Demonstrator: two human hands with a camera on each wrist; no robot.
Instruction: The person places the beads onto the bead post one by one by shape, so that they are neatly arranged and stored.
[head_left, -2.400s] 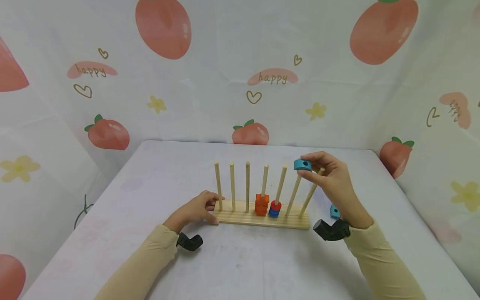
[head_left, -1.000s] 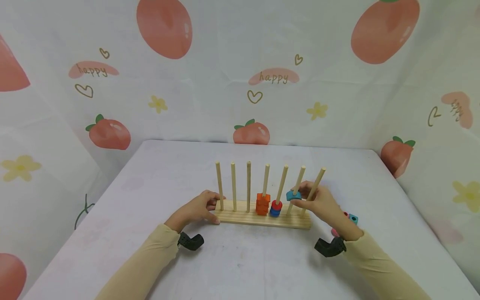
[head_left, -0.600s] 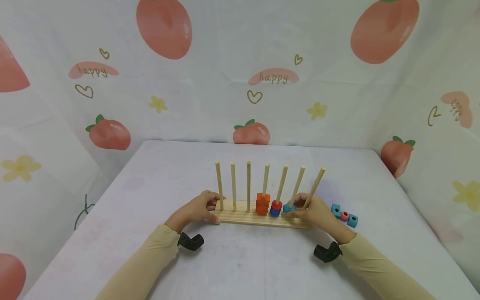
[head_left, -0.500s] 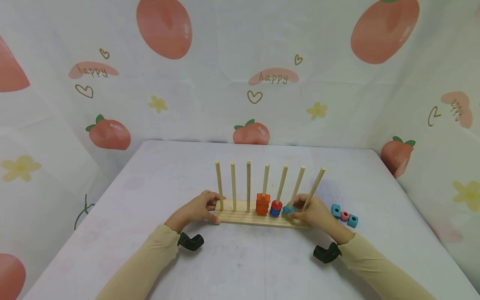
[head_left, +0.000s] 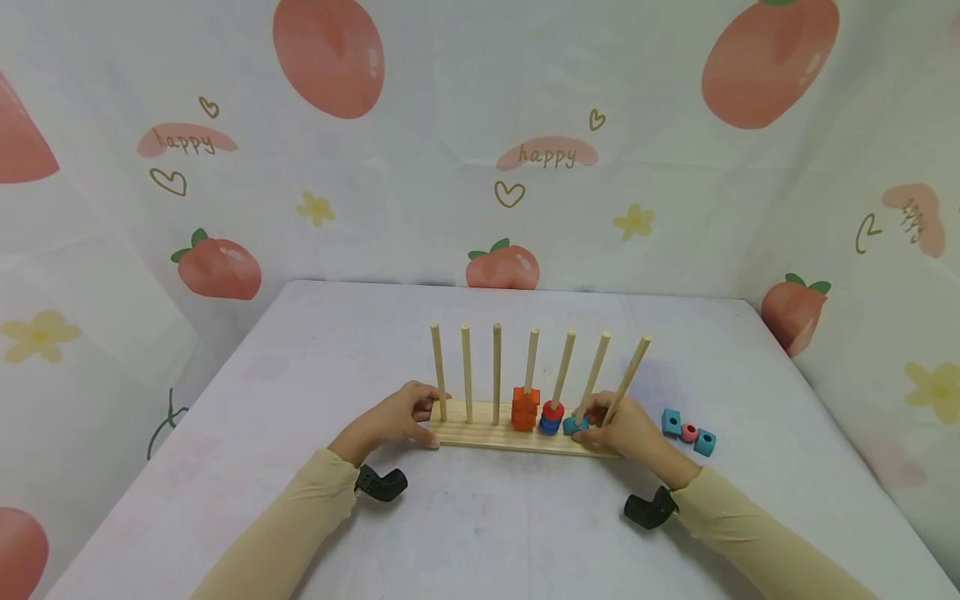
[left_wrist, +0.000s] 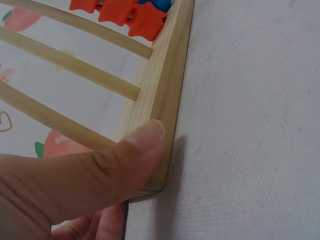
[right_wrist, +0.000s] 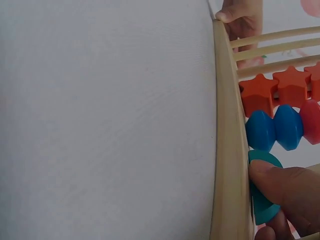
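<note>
My left hand grips the left end of a wooden peg rack, thumb on the front edge in the left wrist view. At the right side my right hand pinches a teal bead low on the sixth peg, down at the base, thumb at its front. Left of it, two blue beads with a red bead on top are threaded on the fifth peg. The fourth peg carries orange star beads. Bare pegs stand at the left; the seventh peg rises by my right hand.
On the table right of the rack lie two teal beads, one nearer the rack and one farther right, with a pink bead between them. A fruit-printed curtain hangs behind.
My right hand has brought the teal bead from above the sixth peg down along it to the base. My left hand has stayed on the rack's left end.
</note>
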